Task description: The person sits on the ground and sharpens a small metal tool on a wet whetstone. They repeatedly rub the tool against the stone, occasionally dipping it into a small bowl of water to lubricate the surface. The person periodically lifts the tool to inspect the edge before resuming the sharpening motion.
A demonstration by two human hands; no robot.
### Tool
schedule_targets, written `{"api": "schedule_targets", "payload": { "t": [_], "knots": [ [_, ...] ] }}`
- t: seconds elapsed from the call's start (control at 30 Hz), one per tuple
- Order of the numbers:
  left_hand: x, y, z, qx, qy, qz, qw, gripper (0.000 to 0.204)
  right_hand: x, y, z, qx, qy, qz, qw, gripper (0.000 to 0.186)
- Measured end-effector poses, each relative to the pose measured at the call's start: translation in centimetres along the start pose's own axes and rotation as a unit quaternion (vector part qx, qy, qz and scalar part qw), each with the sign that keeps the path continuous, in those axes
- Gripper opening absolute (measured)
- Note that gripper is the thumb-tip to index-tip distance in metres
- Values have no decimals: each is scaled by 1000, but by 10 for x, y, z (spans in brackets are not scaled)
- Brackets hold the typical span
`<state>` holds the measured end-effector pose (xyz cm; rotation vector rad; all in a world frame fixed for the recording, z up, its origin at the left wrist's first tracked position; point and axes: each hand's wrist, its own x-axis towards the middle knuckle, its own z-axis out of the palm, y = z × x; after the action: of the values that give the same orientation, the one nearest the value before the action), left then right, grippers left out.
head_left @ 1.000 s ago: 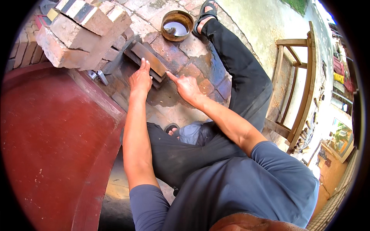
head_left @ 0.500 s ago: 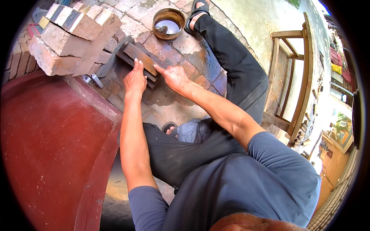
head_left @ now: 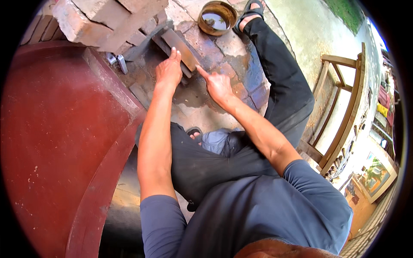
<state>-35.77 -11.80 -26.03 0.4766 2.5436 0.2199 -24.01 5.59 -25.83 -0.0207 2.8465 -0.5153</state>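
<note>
A flat brown rectangular slab (head_left: 184, 52), like a sharpening stone, lies on a darker base on the damp brick floor. My left hand (head_left: 169, 72) is at the slab's left side. Its fingers are pressed together and point away from me, with the tips on the slab's edge and the thumb mostly hidden. At the near right corner, my right hand (head_left: 218, 87) touches the slab with an outstretched index finger while the other fingers curl under. A round metal bowl (head_left: 206, 29) of water stands just beyond the slab, with a dark lump inside.
Stacked bricks (head_left: 97, 21) rise at the far left above a large red curved panel (head_left: 64, 137). Small pale metal pieces (head_left: 122, 63) sit between them. My stretched-out right leg (head_left: 286, 81) borders the work on the right, and a wooden frame (head_left: 350, 103) stands beyond it.
The view has turned, so most of the scene sits further right and higher. Both hands remain at the slab, with the right fingertip slightly closer to its near corner.
</note>
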Motion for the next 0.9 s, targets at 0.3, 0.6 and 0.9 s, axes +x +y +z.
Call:
{"api": "schedule_targets", "payload": {
  "t": [0.3, 0.6, 0.9],
  "knots": [
    [0, 3, 2, -3, 2, -11, 1000, 58, -9, 3, -4, -17, -30, 18, 999, 63],
    [0, 2, 1, -2, -11, -13, 1000, 57, -5, 0, -8, -16, -49, 25, 998, 56],
    [0, 4, 1, -14, -15, -13, 1000, 58, 6, 5, -2, -1, -6, 0, 1000, 57]
  ]
}}
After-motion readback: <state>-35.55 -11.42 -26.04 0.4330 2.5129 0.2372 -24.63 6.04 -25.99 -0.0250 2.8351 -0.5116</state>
